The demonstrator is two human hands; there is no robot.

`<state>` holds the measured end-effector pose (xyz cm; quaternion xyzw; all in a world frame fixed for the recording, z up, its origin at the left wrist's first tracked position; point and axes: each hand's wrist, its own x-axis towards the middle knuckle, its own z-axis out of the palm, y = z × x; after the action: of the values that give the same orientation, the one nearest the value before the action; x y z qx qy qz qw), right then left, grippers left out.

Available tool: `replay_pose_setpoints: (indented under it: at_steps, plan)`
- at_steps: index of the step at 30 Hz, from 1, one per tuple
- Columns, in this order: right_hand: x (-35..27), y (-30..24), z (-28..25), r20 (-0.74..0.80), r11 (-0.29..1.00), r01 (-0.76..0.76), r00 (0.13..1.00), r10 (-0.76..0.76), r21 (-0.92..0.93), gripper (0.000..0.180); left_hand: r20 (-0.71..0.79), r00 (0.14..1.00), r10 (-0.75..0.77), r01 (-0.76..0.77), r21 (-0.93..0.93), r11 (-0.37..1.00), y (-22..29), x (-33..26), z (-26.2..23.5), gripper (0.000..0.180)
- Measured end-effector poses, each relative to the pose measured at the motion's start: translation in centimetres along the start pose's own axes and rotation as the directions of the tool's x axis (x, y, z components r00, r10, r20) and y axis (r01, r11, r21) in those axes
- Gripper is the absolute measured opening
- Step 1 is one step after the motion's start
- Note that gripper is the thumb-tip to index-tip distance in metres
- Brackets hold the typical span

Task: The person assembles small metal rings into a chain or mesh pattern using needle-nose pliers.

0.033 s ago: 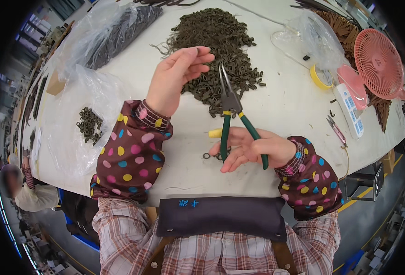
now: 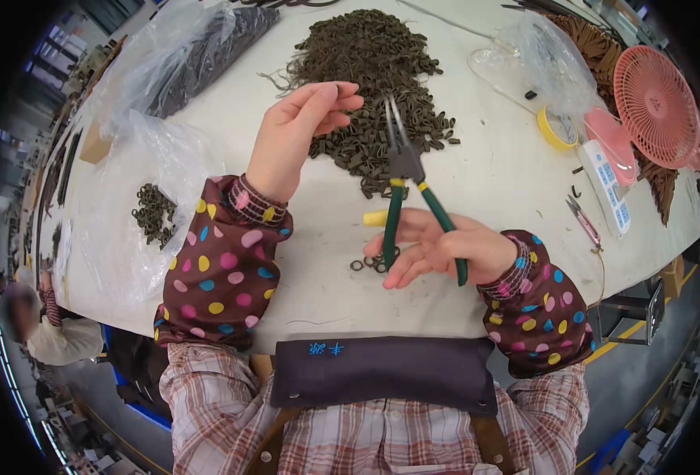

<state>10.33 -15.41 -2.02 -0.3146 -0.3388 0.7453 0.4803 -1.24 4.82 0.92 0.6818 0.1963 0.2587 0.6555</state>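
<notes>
My left hand [image 2: 291,134] is raised at the near left edge of a pile of dark olive fabric loops [image 2: 370,59]. Its thumb and forefinger pinch a small dark piece, mostly hidden by the fingertips. In my right hand [image 2: 473,252] are needle-nose pliers [image 2: 406,165] with green handles, pointing away from me with their jaws slightly apart. The tips are close to my left fingers but not touching them. A yellow finger cover [image 2: 374,218] is on one right finger. Several small dark rings [image 2: 357,266] lie on the table beside my right fingertips.
At the left, a clear plastic bag [image 2: 112,202] has a small heap of dark loops [image 2: 154,215] on it. To the right are yellow tape [image 2: 557,128], a white power strip [image 2: 606,186], pink-handled snips [image 2: 583,222] and a pink fan [image 2: 656,107]. A person [image 2: 57,332] sits at far left.
The pliers have shifted slightly right and away from my left fingertips. My left hand has drifted a little left. More of the small rings shows beside my right fingers.
</notes>
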Motion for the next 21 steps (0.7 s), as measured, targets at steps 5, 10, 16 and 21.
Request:
replay_pose_setpoints:
  at_steps: [5, 10, 16, 21]
  plan:
    - [-1.2, -1.7, -1.2, -0.214, 0.969, 0.245, 0.945, -0.249, -0.044, 0.055, 0.414, 0.905, -0.1, -0.168, 0.563, 0.809, -2.1, -5.0, 0.8, 0.023]
    - [-1.5, -1.9, -1.9, -0.281, 0.953, 0.292, 0.911, -0.302, -0.075, 0.05, 0.45, 0.891, -0.051, -0.235, 0.556, 0.797, -2.6, -6.1, 1.2, 0.016]
    - [-1.4, -1.7, -1.7, -0.281, 0.958, 0.272, 0.916, -0.285, -0.088, 0.048, 0.436, 0.89, 0.136, -0.414, 0.645, 0.643, -3.0, -2.9, 2.7, 0.011]
    - [-1.4, -1.9, -2.0, -0.302, 0.953, 0.298, 0.906, -0.298, -0.047, 0.048, 0.498, 0.854, 0.15, -0.511, 0.751, 0.417, -4.5, -2.9, 3.6, 0.012]
